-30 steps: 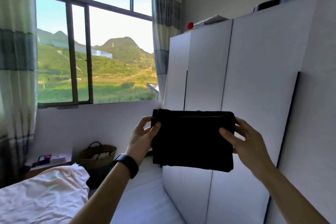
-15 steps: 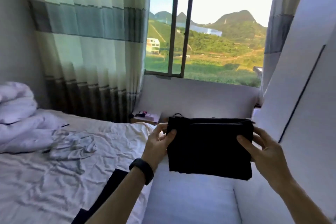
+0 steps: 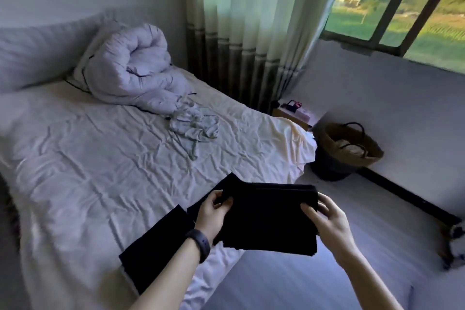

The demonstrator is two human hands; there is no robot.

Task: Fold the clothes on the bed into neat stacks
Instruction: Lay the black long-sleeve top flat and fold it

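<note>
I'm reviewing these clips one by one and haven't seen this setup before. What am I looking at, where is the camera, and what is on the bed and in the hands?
There is no machine: a person works with bare hands. Every picture comes from one wide-angle camera worn on the head, looking forward and down, so the arms enter from below. The left hand and right hand each pinch one side of a folded black garment, held in the air near the edge of the bed. On it lie a flat dark garment, a crumpled pale garment and a rolled duvet. A woven basket stands on the floor beside it.
</note>
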